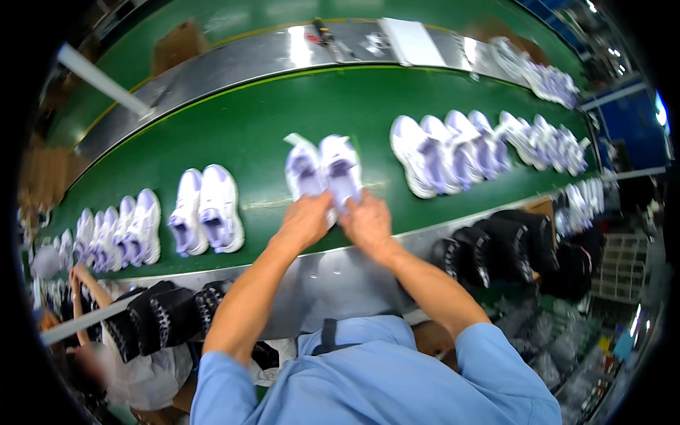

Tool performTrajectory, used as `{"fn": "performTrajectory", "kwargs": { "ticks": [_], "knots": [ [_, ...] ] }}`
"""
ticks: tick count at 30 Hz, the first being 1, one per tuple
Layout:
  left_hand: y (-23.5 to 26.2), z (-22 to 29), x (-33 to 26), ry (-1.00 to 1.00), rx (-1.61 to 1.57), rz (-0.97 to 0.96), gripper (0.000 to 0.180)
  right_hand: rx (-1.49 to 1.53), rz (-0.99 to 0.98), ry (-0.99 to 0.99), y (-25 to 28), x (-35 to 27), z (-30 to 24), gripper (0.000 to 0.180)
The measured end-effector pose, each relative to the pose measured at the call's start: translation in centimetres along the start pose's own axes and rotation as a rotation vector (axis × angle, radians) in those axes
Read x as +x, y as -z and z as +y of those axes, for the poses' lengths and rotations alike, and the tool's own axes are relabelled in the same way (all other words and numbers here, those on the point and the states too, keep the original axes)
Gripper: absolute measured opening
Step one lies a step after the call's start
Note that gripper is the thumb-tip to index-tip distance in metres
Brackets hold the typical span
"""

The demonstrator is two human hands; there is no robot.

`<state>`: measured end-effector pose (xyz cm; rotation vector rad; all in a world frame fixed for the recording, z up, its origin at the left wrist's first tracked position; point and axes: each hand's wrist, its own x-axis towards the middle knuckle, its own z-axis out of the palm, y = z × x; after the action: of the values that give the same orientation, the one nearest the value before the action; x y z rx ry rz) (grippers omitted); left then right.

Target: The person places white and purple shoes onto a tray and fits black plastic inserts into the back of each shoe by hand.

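Your left hand (306, 221) and right hand (367, 223) meet at the near ends of a pair of white and lilac shoes (324, 172) lying side by side on the green belt (255, 120), toes pointing away from you. Your left fingers are closed on the heel of the left shoe and your right fingers are closed on the heel of the right shoe; the two hands sit just beside each other, almost touching. The pair lies near the middle of the belt's width, close to its near edge where the grey metal rail (340, 273) runs in front of your body. To your left on the belt lies another pair (207, 210), apart from yours, and further left a tight row of shoes (117, 232). To your right a longer row of the same shoes (482, 145) stretches away along the belt. Beyond the belt, a grey metal worktop (283, 53) curves across the far side, with a white sheet (412, 41) on it. Below the near rail, black lasts (510, 244) stand in a row to your right, and more of them (159, 315) to your left. Your blue sleeves (496, 361) show at the lower edge.
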<state>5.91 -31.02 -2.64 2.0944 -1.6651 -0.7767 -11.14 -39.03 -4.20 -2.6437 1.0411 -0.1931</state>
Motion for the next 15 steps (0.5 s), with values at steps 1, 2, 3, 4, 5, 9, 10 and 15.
{"fn": "performTrajectory", "kwargs": {
  "ticks": [1,2,3,4,5,9,10,15],
  "knots": [
    [1.4,2.2,-2.9,0.041,-0.021,-0.042,0.035,0.04,0.008,0.047,0.4,-2.4,-0.1,0.028],
    [1.5,3.1,-5.9,0.048,-0.011,-0.092,0.034,0.087,0.02,0.116,0.8,-5.0,-0.8,0.027],
    [1.1,3.5,-8.9,0.059,0.008,-0.133,0.033,0.137,-0.049,0.12,1.1,-7.8,-1.4,0.027],
    [-0.1,3.6,-12.0,0.046,0.03,-0.114,0.032,0.193,-0.119,0.125,1.2,-10.7,-2.1,0.028],
    [-1.2,3.8,-15.2,0.04,0.054,-0.095,0.032,0.201,-0.076,0.145,1.3,-13.5,-3.0,0.028],
    [-1.0,7.8,-23.6,0.058,0.127,-0.083,0.044,0.208,-0.127,0.099,1.6,-20.4,-5.3,0.04],
    [-0.4,8.8,-24.7,0.071,0.162,-0.046,0.047,0.263,-0.079,0.051,2.1,-21.1,-5.4,0.044],
    [1.4,9.4,-23.0,0.0,0.212,0.353,0.066,0.238,0.282,-0.349,10.9,-23.8,0.3,0.06]
  ]
}}
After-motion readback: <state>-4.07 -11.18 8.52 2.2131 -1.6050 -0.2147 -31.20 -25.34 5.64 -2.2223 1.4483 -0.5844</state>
